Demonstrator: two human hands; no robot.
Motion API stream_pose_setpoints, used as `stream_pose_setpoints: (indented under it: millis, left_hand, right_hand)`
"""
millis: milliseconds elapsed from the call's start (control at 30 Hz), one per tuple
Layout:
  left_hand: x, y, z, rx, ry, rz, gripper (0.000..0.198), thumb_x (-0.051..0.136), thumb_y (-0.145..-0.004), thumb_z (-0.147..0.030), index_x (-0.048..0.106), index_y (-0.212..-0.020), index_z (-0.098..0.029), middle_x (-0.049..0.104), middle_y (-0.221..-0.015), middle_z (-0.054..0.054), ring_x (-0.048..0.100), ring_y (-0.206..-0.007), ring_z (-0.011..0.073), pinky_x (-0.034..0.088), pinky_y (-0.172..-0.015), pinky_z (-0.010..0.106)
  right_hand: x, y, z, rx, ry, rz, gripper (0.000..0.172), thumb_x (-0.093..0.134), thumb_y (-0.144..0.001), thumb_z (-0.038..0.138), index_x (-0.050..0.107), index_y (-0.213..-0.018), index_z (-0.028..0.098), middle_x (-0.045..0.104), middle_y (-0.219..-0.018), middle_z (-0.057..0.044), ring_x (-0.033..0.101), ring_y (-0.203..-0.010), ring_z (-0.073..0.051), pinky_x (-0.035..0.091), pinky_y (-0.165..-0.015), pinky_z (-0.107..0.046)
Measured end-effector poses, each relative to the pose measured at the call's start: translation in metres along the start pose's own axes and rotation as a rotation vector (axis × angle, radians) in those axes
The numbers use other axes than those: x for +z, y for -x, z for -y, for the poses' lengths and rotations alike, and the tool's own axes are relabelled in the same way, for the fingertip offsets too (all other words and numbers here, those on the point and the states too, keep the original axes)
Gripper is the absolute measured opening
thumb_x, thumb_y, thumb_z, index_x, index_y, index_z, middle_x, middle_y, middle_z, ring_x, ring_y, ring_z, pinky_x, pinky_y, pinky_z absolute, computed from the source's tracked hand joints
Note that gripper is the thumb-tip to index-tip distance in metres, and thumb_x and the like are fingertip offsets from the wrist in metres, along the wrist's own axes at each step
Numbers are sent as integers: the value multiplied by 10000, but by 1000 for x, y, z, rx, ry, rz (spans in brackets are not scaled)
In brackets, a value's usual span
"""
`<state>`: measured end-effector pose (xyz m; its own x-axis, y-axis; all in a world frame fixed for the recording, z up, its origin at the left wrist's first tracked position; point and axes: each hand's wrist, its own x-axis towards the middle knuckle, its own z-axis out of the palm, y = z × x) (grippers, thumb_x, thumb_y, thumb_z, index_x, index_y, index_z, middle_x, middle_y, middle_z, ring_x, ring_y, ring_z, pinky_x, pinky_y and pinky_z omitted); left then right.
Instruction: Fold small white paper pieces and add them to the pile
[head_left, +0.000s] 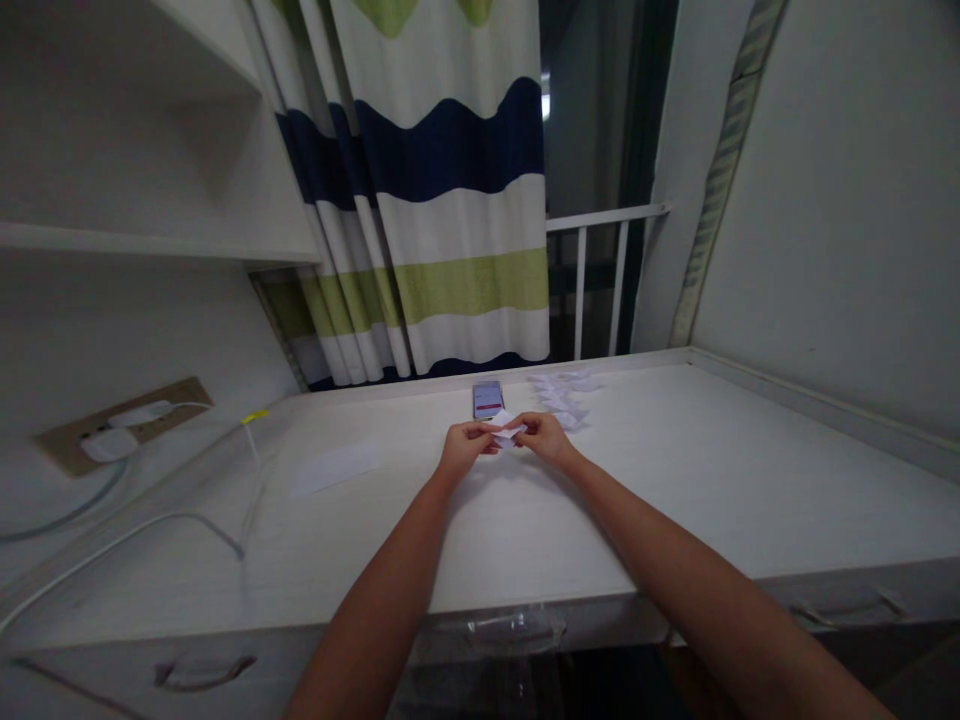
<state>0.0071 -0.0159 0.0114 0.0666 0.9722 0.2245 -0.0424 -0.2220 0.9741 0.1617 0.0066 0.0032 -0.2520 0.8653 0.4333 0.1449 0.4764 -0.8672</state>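
A small piece of folded white paper [507, 433] is held between both hands, just above the middle of the desk. My left hand [465, 446] pinches its left side with thumb and fingers. On the opposite side, my right hand [545, 438] grips the paper the same way. Right behind the paper lies a phone [487, 398] with its screen lit. Several folded white paper pieces [559, 400] sit in a group behind my right hand. The exact shape of the held fold is too small to make out.
Flat white paper [335, 469] lies on the desk [525, 550] to the left. Chargers [109, 443] and cables [180, 517] are at the left wall. A striped curtain [472, 280] hangs behind the desk, and a white shelf [150, 240] juts out at upper left.
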Motion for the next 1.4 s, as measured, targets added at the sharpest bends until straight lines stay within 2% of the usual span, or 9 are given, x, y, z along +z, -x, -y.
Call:
stream_pose_setpoints:
  millis: [167,267,433,567,767,1033,1267,1400]
  left_hand:
    - [-2,-2,4,-11,22,15,315,711,-502,-300,653,-737,-99,649,-604,42,601,-535,135,517,-554,262]
    - [-1,-3,6,0,32,15,352,719,-496,-317,641,-761,-99,647,-615,44,606,-549,147,517,-560,275]
    - [1,-4,6,-9,26,23,393,739,-460,-316,630,-766,-96,644,-625,46,606,-548,153,513,-546,280]
    - [0,-2,6,-6,29,41,370,722,-496,-321,634,-776,-96,651,-642,53,611,-567,156,515,-568,285]
    - [-1,-3,6,-36,72,22,330,717,-496,-292,644,-756,-101,647,-612,40,600,-530,135,512,-562,266]
    - [0,-3,6,-56,77,49,295,707,-500,-261,661,-740,-97,641,-583,35,595,-513,126,506,-545,249]
    - [-3,-6,9,-32,120,-2,247,689,-522,-229,664,-739,-113,658,-652,37,598,-538,117,515,-600,265]
    - [-4,-7,10,-34,147,-13,235,687,-515,-212,668,-726,-111,660,-668,42,604,-565,122,515,-633,275]
  right_hand:
    - [2,-1,-4,-34,-7,-5,183,610,-578,268,630,-716,150,607,-573,4,498,-417,-75,391,-413,-184]
    - [2,-1,-6,-8,-48,-24,191,619,-576,317,609,-663,147,596,-559,0,505,-424,-83,402,-422,-192]
    - [4,-2,-7,63,-109,-63,135,607,-555,270,568,-583,145,546,-482,22,490,-399,-83,383,-400,-189]
    - [5,-2,-7,93,-157,-62,129,604,-549,262,571,-595,146,544,-485,29,487,-398,-80,389,-406,-191]
    - [3,-2,-6,74,-195,-14,210,625,-551,282,605,-709,144,593,-584,20,507,-427,-74,413,-435,-194]
    - [7,-3,-10,8,-146,-75,101,576,-550,182,586,-641,138,567,-532,37,493,-402,-66,399,-410,-181]
    - [5,-3,-8,16,-274,-8,188,612,-590,272,632,-736,154,615,-633,13,517,-461,-66,458,-477,-209]
    - [4,-3,-7,44,-304,-14,192,631,-575,266,655,-726,150,632,-637,0,546,-502,-82,476,-515,-227]
